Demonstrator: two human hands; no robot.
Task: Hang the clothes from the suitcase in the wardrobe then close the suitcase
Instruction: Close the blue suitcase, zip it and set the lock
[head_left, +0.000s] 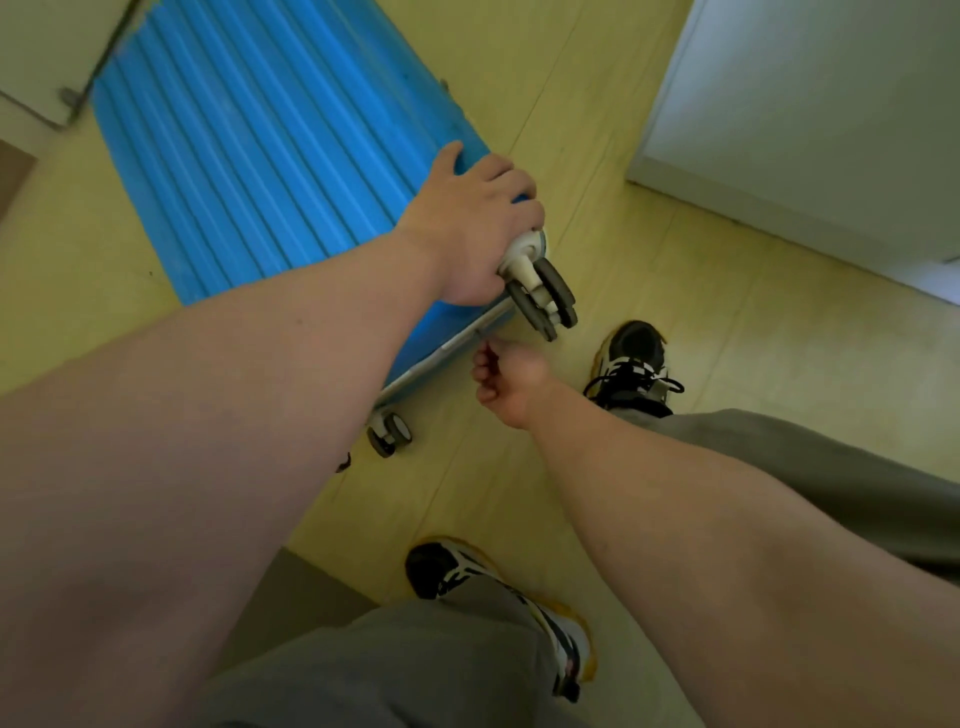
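A blue ribbed hard-shell suitcase (270, 156) lies flat on the floor with its lid down. My left hand (475, 228) grips its near right corner, fingers curled over the edge just above a white-and-grey wheel (540, 296). My right hand (506, 382) is at the suitcase's wheel end, fingers curled and pinching a small zipper pull at the grey seam (452, 345). A second wheel (389, 434) shows lower on that end. No clothes are visible.
The floor (701, 322) is pale yellow. A white panel or door (810, 119) stands at the upper right. A white surface with a grey metal bar (78, 67) sits at the upper left. My two feet in sneakers (634, 364) stand close to the suitcase.
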